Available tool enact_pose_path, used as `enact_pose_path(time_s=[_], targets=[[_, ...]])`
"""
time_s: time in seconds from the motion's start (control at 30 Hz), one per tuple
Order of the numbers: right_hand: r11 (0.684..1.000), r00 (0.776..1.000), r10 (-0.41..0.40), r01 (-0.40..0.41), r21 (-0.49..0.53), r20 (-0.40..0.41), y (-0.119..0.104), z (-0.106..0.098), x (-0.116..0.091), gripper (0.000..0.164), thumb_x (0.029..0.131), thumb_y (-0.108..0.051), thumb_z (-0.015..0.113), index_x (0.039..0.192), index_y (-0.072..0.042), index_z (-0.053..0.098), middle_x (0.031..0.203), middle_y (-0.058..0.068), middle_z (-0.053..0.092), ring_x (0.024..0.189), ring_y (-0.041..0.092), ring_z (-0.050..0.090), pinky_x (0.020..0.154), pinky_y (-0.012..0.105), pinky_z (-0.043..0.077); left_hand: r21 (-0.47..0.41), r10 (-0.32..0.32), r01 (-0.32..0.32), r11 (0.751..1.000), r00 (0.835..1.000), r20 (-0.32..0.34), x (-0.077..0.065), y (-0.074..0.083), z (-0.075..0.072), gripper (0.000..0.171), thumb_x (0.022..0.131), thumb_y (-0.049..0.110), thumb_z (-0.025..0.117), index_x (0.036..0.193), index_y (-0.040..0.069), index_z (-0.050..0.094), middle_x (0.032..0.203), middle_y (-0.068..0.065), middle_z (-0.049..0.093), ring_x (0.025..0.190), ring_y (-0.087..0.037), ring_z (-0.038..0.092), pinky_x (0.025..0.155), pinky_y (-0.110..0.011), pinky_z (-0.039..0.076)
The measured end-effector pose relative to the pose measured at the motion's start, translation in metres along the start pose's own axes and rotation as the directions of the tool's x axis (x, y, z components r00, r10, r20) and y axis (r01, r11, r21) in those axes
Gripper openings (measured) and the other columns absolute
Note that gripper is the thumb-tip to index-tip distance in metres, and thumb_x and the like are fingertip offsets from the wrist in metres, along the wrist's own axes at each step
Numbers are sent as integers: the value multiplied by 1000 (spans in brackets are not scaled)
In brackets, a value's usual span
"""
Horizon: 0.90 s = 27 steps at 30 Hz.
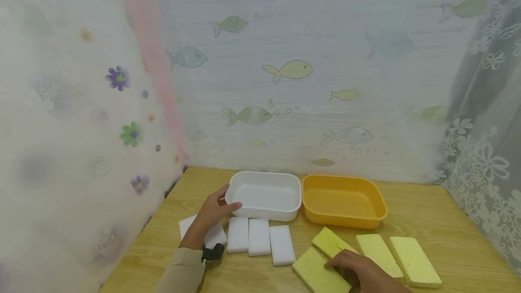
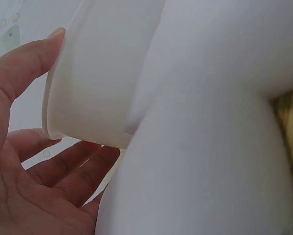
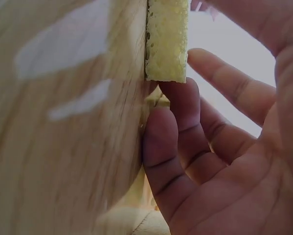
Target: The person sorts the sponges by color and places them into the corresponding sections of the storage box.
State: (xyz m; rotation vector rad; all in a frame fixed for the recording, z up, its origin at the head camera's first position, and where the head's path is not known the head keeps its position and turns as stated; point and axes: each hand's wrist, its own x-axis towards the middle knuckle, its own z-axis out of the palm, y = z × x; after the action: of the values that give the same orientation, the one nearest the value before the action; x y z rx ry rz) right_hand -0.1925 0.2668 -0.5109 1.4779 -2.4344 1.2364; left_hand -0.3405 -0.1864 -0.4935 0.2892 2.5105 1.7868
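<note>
Gripping white tub (image 1: 264, 214) by left rim, left hand (image 1: 213, 210), open tabletop (image 1: 191, 193) beside.

Head view: L hand (image 1: 212, 209) partly hides white pad(s) (image 1: 215, 235), 7 o'clk, can't tell 1 or 2; R hand (image 1: 362, 272), 5 o'clk, cut by btm edge.

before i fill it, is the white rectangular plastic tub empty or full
Empty: in the head view, the white rectangular plastic tub shows a bare floor, and white rectangular blocks lie outside.
</note>
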Motion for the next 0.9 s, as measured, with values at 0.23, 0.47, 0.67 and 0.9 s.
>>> enact_pose_path(time_s=[0.23, 0.47, 0.67, 0.9], targets=[[998, 998, -61, 60, -35, -17, 5, 3, 0, 58, 84, -20, 88, 135, -8, 62, 116, 7, 67, 96, 5, 60, 73, 22, 53, -22, -11, 11, 1000, 1000, -9, 0, -2, 2, 102, 86, 35, 86, 165, 9, 26, 165, -16, 37, 140, -37, 53, 101, -41, 56], [998, 998, -57, 56, -22, -16, 8, 3, 0, 56, 85, -19, 87, 135, -10, 62, 117, 4, 67, 97, 3, 60, 73, 22, 53, -18, -4, 4, 1000, 1000, -22, -1, 2, 1, 101, 86, 35, 86, 164, 9, 28, 164, -16, 38, 138, -37, 55, 99, -41, 57], [998, 998, -63, 63, 17, -29, 13, 4, -2, 56, 85, -15, 87, 135, -9, 63, 117, 3, 67, 95, 4, 60, 73, 22, 53, -24, -4, 3, 1000, 1000, -21, -2, 4, 1, 100, 86, 34, 87, 164, 10, 29, 163, -17, 40, 136, -37, 57, 99, -44, 57], [990, 1000, 0, 1, 141, -5, 6, 1, -1, 57, 84, -5, 85, 136, -1, 62, 120, 11, 67, 96, 9, 60, 78, 24, 54, -10, -3, 3, 1000, 1000, -30, -2, 0, 1, 101, 86, 35, 87, 164, 8, 29, 162, -18, 43, 135, -36, 58, 99, -43, 57]])
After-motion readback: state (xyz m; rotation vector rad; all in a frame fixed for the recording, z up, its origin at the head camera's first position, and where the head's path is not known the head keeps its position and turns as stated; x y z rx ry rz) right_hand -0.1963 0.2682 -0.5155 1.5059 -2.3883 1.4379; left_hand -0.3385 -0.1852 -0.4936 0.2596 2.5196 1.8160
